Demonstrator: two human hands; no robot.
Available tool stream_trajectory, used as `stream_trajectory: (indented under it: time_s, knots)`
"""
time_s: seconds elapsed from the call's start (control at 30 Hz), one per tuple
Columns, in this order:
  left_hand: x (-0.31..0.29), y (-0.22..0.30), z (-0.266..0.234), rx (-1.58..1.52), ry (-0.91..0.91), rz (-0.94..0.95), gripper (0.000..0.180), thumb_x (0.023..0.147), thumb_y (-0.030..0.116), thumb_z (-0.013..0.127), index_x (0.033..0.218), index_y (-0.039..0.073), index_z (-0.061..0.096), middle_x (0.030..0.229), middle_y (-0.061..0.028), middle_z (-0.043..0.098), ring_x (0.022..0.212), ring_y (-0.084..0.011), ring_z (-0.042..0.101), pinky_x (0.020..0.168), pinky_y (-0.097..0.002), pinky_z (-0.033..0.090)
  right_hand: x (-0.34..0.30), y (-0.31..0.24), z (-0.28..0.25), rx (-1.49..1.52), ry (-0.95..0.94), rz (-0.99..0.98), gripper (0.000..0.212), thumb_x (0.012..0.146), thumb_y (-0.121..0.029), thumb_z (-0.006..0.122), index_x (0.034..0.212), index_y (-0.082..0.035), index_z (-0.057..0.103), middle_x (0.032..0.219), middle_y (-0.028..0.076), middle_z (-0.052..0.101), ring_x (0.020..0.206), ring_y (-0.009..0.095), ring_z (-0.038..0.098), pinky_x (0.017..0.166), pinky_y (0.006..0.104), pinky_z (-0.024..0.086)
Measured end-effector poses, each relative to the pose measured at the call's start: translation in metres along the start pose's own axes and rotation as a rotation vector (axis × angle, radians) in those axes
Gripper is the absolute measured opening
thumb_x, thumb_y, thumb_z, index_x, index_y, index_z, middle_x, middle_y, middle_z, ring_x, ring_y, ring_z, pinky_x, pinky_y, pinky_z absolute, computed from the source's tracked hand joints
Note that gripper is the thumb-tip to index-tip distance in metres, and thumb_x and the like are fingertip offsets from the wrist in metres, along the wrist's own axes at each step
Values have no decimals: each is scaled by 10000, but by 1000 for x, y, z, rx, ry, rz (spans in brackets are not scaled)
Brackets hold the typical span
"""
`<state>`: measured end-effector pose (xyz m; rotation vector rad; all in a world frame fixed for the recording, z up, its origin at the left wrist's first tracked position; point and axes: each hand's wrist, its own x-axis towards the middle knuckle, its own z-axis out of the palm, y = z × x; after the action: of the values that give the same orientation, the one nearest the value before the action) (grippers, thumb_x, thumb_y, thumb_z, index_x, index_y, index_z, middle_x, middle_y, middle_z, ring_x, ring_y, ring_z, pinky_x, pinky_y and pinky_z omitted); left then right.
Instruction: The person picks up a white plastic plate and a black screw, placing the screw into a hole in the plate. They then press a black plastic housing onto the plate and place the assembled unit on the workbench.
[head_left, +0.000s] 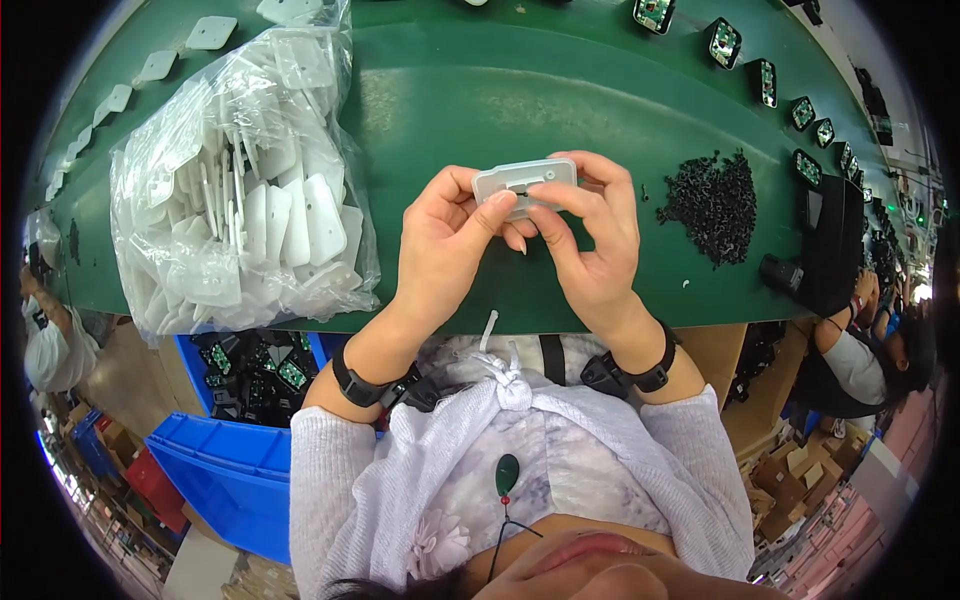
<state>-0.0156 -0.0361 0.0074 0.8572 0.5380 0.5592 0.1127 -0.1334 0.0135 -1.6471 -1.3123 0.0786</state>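
A white plastic cover plate (491,184) is held up over the green table, between both hands. My left hand (440,236) is closed on its left end, thumb pressed on the face. My right hand (603,225) grips its right side, with the index finger and thumb near a small slot in the middle. A tiny dark piece seems to sit at that slot, too small to make out. To the right lies a heap of small black parts (710,208). On the left, a clear plastic bag (240,190) is full of similar white plates.
White plates (211,33) line the table's far left edge. Black housings with green circuit boards (724,43) run along the far right. A blue bin (225,480) and a wooden-sided box (722,365) stand below the near edge. Another person (870,355) sits at the right.
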Motion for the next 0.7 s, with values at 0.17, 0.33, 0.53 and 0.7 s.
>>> stream_trajectory:
  time_s: [0.17, 0.33, 0.53, 0.7]
  knots:
    - [1, -2, 1, 13, -4, 6, 116, 951, 60, 603, 986, -20, 527, 903, -115, 657, 748, -141, 653, 687, -255, 539, -6, -1, 2, 98, -12, 96, 189, 818, -28, 716, 994, -64, 659, 1137, 138, 558, 1008, 258, 566, 854, 330, 464]
    - [0, -1, -2, 43, -25, 45, 123, 948, 65, 608, 992, -20, 530, 902, -104, 655, 741, -130, 643, 669, -242, 530, 1, -8, -2, 201, 20, 153, 189, 823, -49, 728, 991, -48, 642, 1089, 108, 569, 944, 197, 578, 770, 290, 477]
    - [-7, -1, -3, 153, -82, 42, 82, 940, 17, 590, 1007, -9, 552, 939, -81, 629, 759, -117, 629, 619, -222, 513, 26, -15, -26, 256, -394, 498, 193, 830, -70, 714, 985, -18, 613, 882, 0, 621, 818, 83, 558, 737, 232, 449]
    - [-7, -2, -2, 218, -120, -45, 108, 931, 24, 610, 1015, -14, 555, 907, -59, 623, 746, -103, 621, 598, -220, 501, 32, -13, -39, 212, -554, 544, 194, 832, -65, 709, 967, -3, 584, 870, 22, 617, 811, 79, 573, 733, 234, 464]
